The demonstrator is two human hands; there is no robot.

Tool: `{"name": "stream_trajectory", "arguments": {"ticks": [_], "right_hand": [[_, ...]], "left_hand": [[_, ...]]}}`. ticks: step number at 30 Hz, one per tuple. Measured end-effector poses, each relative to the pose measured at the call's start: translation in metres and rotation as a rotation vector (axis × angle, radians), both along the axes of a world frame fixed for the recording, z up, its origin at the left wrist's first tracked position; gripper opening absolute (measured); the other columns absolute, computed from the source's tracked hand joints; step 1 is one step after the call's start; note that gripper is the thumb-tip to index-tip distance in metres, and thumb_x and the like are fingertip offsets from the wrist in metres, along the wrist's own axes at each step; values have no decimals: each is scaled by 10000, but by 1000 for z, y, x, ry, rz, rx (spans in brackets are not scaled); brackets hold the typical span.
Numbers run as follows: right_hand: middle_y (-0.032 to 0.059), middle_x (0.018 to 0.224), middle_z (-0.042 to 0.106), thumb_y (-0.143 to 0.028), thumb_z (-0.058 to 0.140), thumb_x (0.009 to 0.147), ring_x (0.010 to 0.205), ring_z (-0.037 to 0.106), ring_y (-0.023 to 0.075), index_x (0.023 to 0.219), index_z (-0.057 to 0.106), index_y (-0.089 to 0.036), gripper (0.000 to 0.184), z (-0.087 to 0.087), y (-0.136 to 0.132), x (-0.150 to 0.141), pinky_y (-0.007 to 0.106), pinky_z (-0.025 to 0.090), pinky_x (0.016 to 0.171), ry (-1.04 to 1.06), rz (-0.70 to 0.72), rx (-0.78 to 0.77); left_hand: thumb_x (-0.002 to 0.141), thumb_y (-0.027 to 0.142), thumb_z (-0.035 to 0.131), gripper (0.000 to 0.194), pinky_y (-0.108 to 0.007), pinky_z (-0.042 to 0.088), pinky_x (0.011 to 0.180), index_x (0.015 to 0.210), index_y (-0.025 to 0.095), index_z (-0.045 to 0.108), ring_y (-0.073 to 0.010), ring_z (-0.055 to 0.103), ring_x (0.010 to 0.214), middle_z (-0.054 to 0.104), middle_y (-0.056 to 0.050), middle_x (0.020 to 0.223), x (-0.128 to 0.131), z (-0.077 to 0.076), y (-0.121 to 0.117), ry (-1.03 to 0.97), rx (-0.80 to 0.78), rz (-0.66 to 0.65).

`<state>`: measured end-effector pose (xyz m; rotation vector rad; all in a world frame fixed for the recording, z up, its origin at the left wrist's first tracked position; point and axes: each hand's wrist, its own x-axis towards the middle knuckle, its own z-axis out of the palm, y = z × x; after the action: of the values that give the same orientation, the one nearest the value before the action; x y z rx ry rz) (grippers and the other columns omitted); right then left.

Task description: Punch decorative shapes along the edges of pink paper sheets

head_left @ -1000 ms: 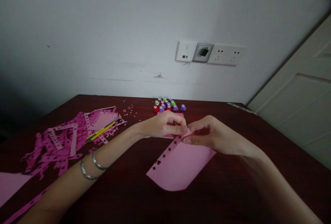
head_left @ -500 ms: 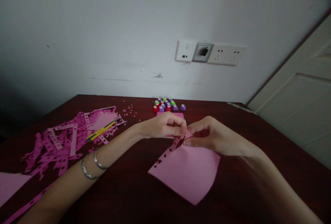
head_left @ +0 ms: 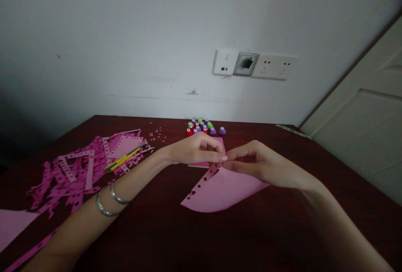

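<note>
A pink sheet of paper [head_left: 224, 190] hangs from my fingertips over the table. Along its left edge runs a strip punched with small dark-showing holes, and a gap shows between strip and sheet near my fingers. My left hand [head_left: 201, 148] pinches the top of this strip between thumb and fingers. Close against it, my right hand [head_left: 251, 161] pinches the paper's upper corner; the two sets of fingertips nearly touch. Behind my left hand lies a darker pink stack of paper [head_left: 198, 165], partly covered by that hand.
Several small red, purple and green craft punches [head_left: 212, 130] stand near the wall. To the left are a heap of punched pink scraps [head_left: 89, 167], a yellow box cutter [head_left: 124, 158] on it, and a pink sheet [head_left: 14, 224]. Wall sockets [head_left: 274, 67] are above the table.
The sheet's lower edge has swung up, so less of its face shows. The gap between strip and sheet near my fingers looks wider. Both hands have barely moved.
</note>
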<state>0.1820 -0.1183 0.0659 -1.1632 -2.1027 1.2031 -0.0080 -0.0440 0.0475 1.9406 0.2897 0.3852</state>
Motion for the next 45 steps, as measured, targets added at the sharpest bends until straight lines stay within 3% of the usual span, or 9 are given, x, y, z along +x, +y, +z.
{"name": "stream_trajectory", "arguments": {"ticks": [5, 17, 26, 32, 36, 39, 45], "right_hand": [[1, 704, 626, -406, 550, 832, 599, 481, 110, 818, 709, -165, 289, 0, -3, -3, 226, 359, 536, -7, 9, -15], [-16, 616, 547, -372, 605, 800, 579, 428, 98, 723, 697, -150, 252, 0, -4, -5, 223, 339, 530, 103, 13, 4], [17, 732, 634, -381, 560, 834, 605, 503, 110, 834, 704, -164, 260, 1, -3, -2, 215, 384, 526, 88, -47, -48], [4, 679, 626, -372, 572, 827, 540, 493, 83, 786, 698, -164, 247, -1, 3, 5, 193, 361, 476, 121, -189, -51], [2, 730, 663, -298, 694, 733, 596, 560, 88, 822, 693, -170, 157, -4, 7, 7, 180, 421, 530, 243, -133, -165], [18, 772, 684, -252, 763, 655, 643, 594, 100, 865, 698, -163, 236, -9, 11, 7, 183, 448, 569, 247, -96, -265], [33, 710, 677, -305, 730, 692, 556, 583, 95, 816, 702, -130, 216, -15, 11, 8, 170, 428, 480, 159, -155, -303]], "left_hand": [[790, 247, 583, 145, -172, 389, 546, 713, 126, 592, -64, 483, 602, 544, 14, 646, 2, 3, -4, -4, 23, 54], [809, 235, 570, 146, -199, 379, 586, 718, 122, 583, -72, 466, 622, 514, 12, 662, 1, 0, -4, -68, -115, -16], [844, 304, 544, 201, -208, 410, 611, 768, 123, 588, -73, 515, 634, 561, -1, 707, 1, 0, -2, -114, -174, 59], [778, 334, 623, 226, -185, 386, 530, 712, 118, 609, -67, 490, 575, 554, 9, 634, -5, 2, 4, 53, -44, 37], [779, 316, 620, 220, -177, 336, 471, 686, 117, 601, -52, 441, 519, 514, 31, 582, -6, 4, 3, 61, -29, 43], [779, 328, 618, 227, -177, 318, 464, 685, 124, 591, -49, 426, 518, 501, 37, 592, -4, 4, 1, 30, -28, 64], [758, 371, 637, 297, -178, 271, 442, 613, 124, 558, -47, 378, 495, 454, 46, 542, -7, 3, 6, 83, 13, 86]]}}
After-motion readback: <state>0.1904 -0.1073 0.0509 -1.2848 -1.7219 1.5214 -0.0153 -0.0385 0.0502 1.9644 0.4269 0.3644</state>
